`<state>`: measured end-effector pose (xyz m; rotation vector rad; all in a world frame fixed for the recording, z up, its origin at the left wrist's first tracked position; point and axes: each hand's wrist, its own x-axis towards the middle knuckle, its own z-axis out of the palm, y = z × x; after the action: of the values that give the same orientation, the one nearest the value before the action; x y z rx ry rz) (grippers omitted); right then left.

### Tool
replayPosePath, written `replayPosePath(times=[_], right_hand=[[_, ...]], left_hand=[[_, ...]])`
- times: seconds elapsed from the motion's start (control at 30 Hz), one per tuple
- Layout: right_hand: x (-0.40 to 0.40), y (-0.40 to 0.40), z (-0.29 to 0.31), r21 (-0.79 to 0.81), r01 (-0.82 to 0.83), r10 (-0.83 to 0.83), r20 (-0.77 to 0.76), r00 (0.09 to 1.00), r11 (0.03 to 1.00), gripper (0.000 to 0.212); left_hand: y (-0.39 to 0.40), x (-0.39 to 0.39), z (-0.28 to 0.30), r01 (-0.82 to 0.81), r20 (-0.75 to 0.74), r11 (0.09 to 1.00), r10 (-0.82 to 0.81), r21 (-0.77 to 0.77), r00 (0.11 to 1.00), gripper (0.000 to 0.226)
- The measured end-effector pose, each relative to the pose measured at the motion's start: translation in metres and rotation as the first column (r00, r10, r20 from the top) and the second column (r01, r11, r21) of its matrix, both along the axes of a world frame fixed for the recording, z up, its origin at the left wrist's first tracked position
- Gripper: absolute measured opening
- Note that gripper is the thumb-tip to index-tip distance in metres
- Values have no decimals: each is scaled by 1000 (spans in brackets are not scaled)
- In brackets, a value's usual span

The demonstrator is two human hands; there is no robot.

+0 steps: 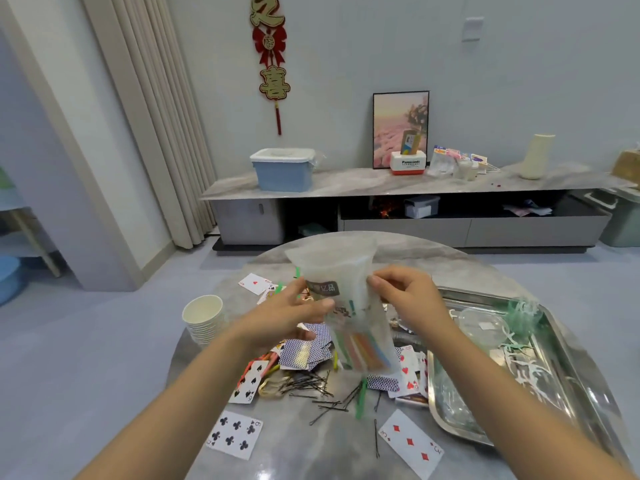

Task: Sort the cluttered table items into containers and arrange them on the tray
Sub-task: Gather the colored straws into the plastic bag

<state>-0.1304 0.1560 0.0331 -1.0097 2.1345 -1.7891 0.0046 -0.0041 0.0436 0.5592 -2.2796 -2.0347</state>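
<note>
I hold a clear plastic bag [349, 306] upright above the round table, with several coloured sticks showing in its lower half. My left hand [291, 315] pinches the bag's left side and my right hand [405, 294] pinches its right edge near the top. Below the bag lie scattered playing cards [306, 353], black hairpins [311, 384] and a loose green stick [361, 398]. A steel tray [450, 424] sits at the right, holding a clear lidded container [481, 323] and green and white strings [521, 308].
A stack of paper cups [204, 317] stands at the table's left edge. Single cards lie near the front edge, a six of clubs [235, 434] and a three of diamonds [410, 443]. A low cabinet with a blue box [284, 169] runs along the far wall.
</note>
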Motion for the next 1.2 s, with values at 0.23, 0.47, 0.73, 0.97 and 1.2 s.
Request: replayPosePath(times=[0.23,0.47,0.73,0.97,1.2], right_hand=[[26,-3,-20,127,-193,203,-69,977,973,74],[30,8,-26,480,184,50,-434,899,858,142],[-1,41,-8,495,323,91,-644,760,807,110],[-32,76,-8,741,249,324,-534,781,623,102],[-41,92,-43,782,57,368,-355,859,621,110]], left_hand=[[24,-5,-15,-252,-96,953,238,-168,966,23],[41,-14,-21,-145,-162,964,110,-223,981,20],[55,-21,-28,-176,-289,976,132,-130,948,36],[55,-31,-44,-310,-550,800,-30,-514,835,25],[73,-32,-76,-105,-363,811,-139,-576,921,28]])
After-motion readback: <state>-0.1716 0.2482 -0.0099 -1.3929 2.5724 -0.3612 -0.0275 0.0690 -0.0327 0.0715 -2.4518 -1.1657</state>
